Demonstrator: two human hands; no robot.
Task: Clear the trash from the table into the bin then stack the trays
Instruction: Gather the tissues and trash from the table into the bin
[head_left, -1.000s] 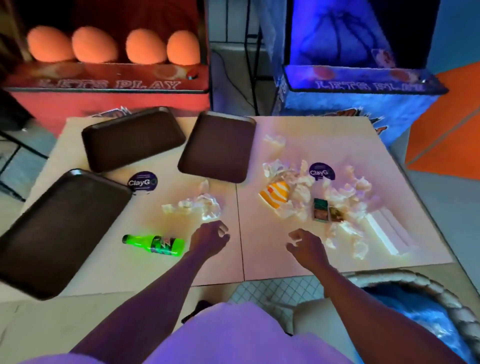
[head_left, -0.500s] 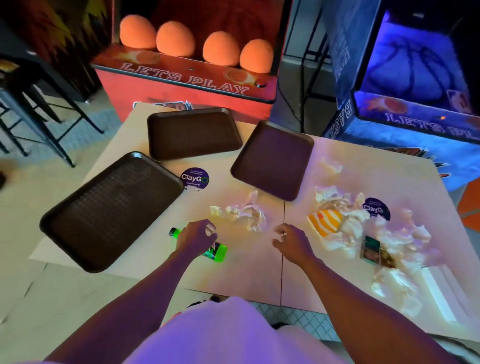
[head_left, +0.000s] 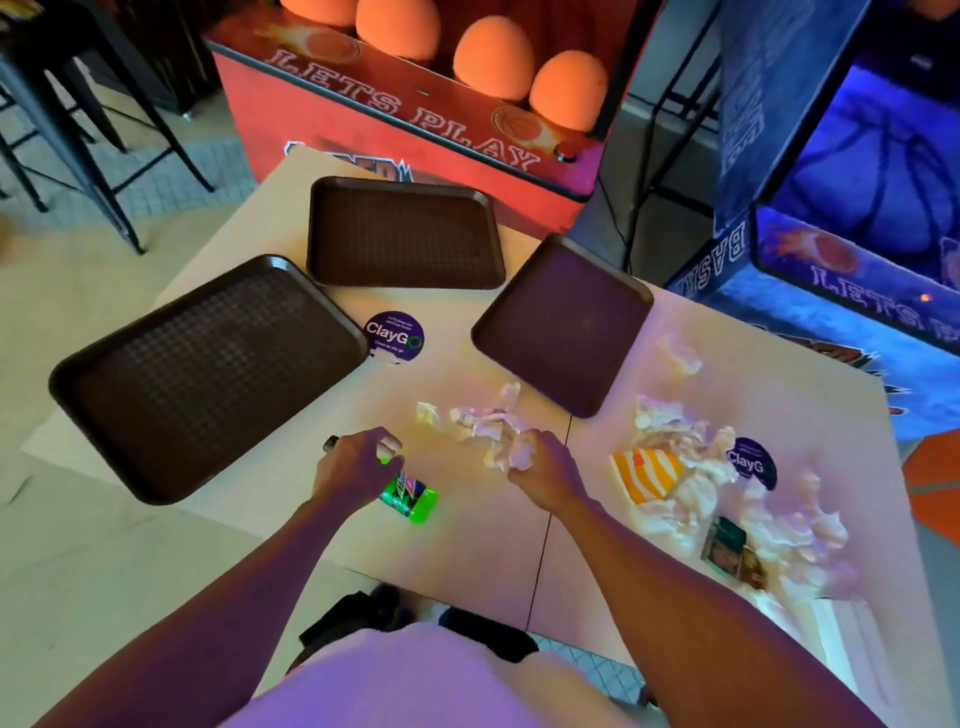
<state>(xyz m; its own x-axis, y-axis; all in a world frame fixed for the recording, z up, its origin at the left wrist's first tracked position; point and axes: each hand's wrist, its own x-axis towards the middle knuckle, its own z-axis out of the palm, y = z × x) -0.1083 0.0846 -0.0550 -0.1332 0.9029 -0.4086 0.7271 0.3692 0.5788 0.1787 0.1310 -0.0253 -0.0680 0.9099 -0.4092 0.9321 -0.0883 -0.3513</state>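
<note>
My left hand (head_left: 353, 465) grips the green soda bottle (head_left: 410, 496), which lies on the table (head_left: 467, 540). My right hand (head_left: 543, 470) closes on crumpled white napkins (head_left: 485, 423) in the table's middle. Three brown trays lie empty: a large one (head_left: 208, 374) at the left, one (head_left: 402, 231) at the back, one (head_left: 563, 322) right of centre. More crumpled napkins (head_left: 696, 467), a striped orange-and-white carton (head_left: 647, 470) and a small dark packet (head_left: 724, 545) litter the right side. The bin is out of view.
Two round ClayGo stickers (head_left: 395, 335) (head_left: 750, 462) sit on the table. A red arcade machine (head_left: 415, 114) with orange balls stands behind the table, a blue one (head_left: 852, 234) at the right. Black stool legs (head_left: 78, 130) stand at the far left. A white box (head_left: 852, 654) lies at the table's right front.
The view swung left and closer. My left hand came down around the green bottle. My right hand moved forward from bare table onto the crumpled napkins and closed on them.
</note>
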